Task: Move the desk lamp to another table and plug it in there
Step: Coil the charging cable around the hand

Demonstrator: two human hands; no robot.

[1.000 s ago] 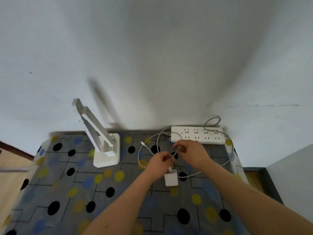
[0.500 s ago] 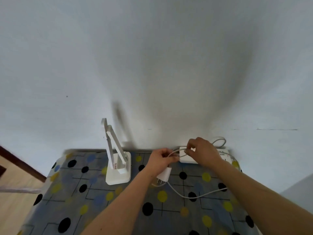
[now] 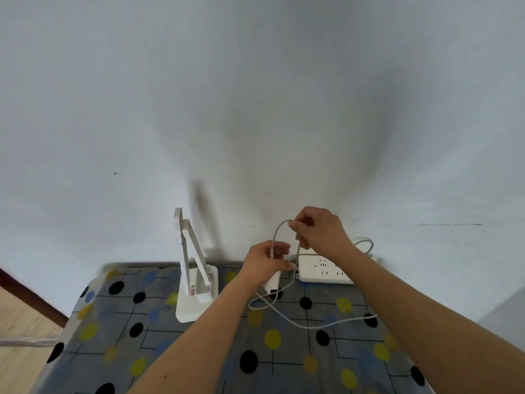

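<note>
A white folding desk lamp (image 3: 196,285) stands on the table near the wall, its arm raised. My left hand (image 3: 262,264) is lifted above the table to the lamp's right, holding the white power adapter (image 3: 272,284) and part of the white cable (image 3: 306,324). Just above it, my right hand (image 3: 318,230) pinches a loop of the same cable. The rest of the cable trails down across the cloth toward the right. A white power strip (image 3: 321,270) lies against the wall, partly behind my right forearm.
The table wears a grey cloth (image 3: 199,351) with black, yellow and blue dots. A plain white wall (image 3: 255,109) rises right behind it. A grey cord (image 3: 365,244) loops behind the power strip. Wooden floor (image 3: 20,322) shows past the table's left edge.
Both hands have risen from the tabletop with the adapter and cable. The right hand has pulled a loop of cable up above the left. The view has tilted upward toward the wall.
</note>
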